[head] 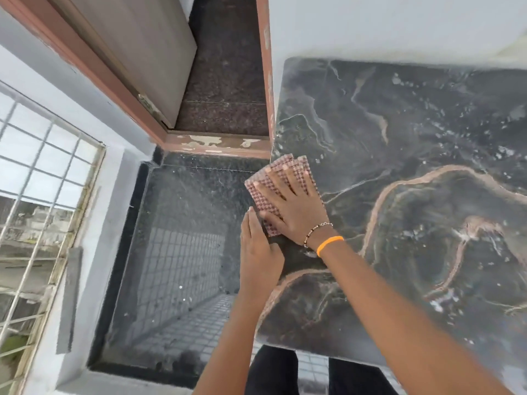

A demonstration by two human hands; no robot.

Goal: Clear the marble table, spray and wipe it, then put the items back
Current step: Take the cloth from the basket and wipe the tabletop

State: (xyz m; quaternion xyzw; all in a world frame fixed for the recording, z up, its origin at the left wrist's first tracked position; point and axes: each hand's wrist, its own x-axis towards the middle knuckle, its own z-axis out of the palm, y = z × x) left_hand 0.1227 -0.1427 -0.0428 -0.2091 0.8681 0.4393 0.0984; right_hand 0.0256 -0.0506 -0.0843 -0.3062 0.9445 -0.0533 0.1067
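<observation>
Nearest, at the bottom edge, dark trouser legs [271, 372] over pale floor tiles, with two bare forearms reaching away up the middle. Right hand [296, 208] flat, palm down, fingers spread apart and pressed on a pinkish-brown checked cloth [273, 185], thumb stretched out to the left; not clamped on the cloth, only lying on top of it. Cloth folded or bunched in layers, sitting at the left edge of the marble table [413, 166], its left part hanging slightly past that edge. Around the right wrist, an orange band [329, 244] and, just beyond it toward the hand, a thin beaded bracelet [315, 232]. Left hand [261, 258] nearer and to the left, edge-on along the table's left rim, fingers held together and straight, tips touching or almost touching the near corner of the cloth; grasping nothing, as far as visible. Tabletop dark grey-green with tan veins looping across the right half, pale streaks and specks scattered over it; whether wet spray or reflections, cannot tell. Left of the table, a glossy dark floor [176, 252] mirroring a window grille. Farther off, a reddish-brown door frame [216, 145] with chipped paint, a grey door [137, 52] standing open beyond it. Far left, a white barred window [37, 201] set in a pale wall.
</observation>
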